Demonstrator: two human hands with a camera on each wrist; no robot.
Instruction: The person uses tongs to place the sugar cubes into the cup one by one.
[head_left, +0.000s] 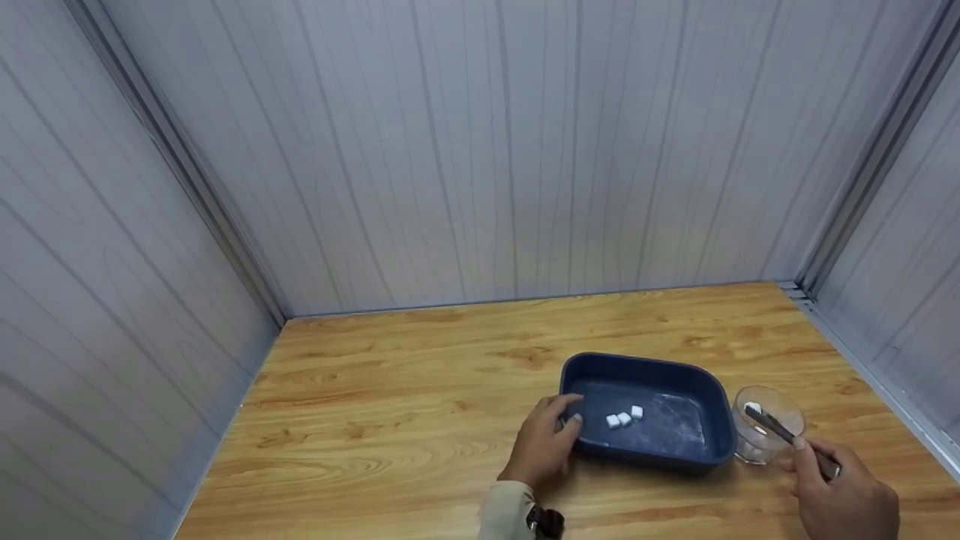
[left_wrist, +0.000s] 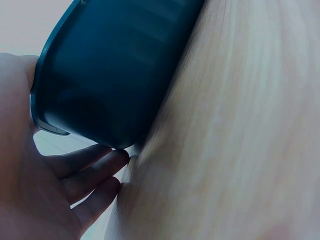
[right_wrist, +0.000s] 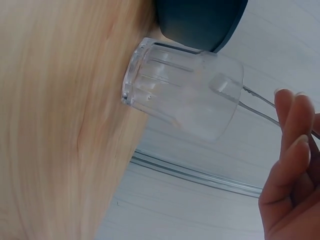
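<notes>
A dark blue rectangular tub (head_left: 637, 369) stands on the table with several small white cubes (head_left: 625, 419) on its floor. My left hand (head_left: 541, 442) grips its near left corner, thumb at the rim; in the left wrist view the other fingers (left_wrist: 95, 172) curl beneath the corner. My right hand (head_left: 844, 491) holds slim metal tongs (head_left: 780, 429). Their serrated tips reach into the mouth of a clear glass (head_left: 789, 411) beside the tub's right end. A white cube (head_left: 752, 406) shows at the tips, inside the glass's outline in the head view.
The wood-grain table (head_left: 375, 420) stretches off to the left. Pale panel walls (head_left: 465, 150) close in the back and both sides. A metal channel (head_left: 885, 397) runs along the table's right edge, not far from the glass and my right hand.
</notes>
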